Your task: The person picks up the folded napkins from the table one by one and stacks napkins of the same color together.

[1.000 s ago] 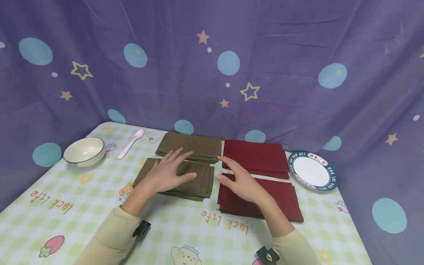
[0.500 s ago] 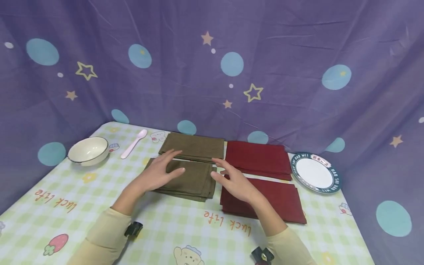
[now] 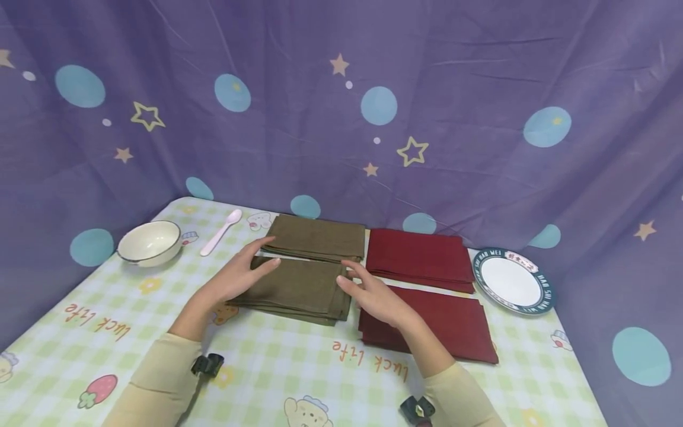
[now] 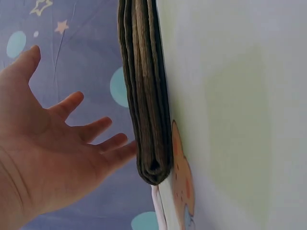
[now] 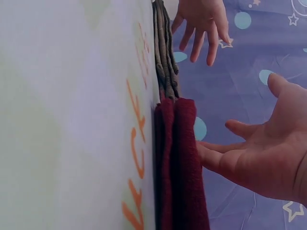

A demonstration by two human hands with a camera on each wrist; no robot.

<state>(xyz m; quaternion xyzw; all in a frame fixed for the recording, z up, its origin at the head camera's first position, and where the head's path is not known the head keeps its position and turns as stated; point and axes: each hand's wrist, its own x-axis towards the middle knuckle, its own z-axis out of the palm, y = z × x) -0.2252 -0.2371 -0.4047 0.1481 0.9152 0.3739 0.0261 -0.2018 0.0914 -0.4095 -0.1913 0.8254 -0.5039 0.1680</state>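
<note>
Two folded brown cloths, one near (image 3: 299,287) and one far (image 3: 320,237), lie left of the middle of the table. To their right lie two folded dark red cloths, one near (image 3: 443,323) and one far (image 3: 418,255). My left hand (image 3: 235,277), fingers spread and holding nothing, hovers at the left end of the near brown cloth. In the left wrist view, that cloth's layered edge (image 4: 144,96) shows beside the fingers. My right hand (image 3: 380,299) is over the left part of the near red cloth, fingers extended, its fingertips toward the near brown cloth's right end.
A white bowl (image 3: 149,243) stands at the table's left edge, with a pink spoon (image 3: 221,232) beside it. At the right edge lies a plate (image 3: 513,282) with a dark green rim. A purple curtain (image 3: 299,148) hangs close behind the checked tablecloth (image 3: 256,367).
My left hand has moved left across the near brown cloth, and my right hand a little left, so the gap between them is wider. The head view has turned slightly left. The cloths lie as before.
</note>
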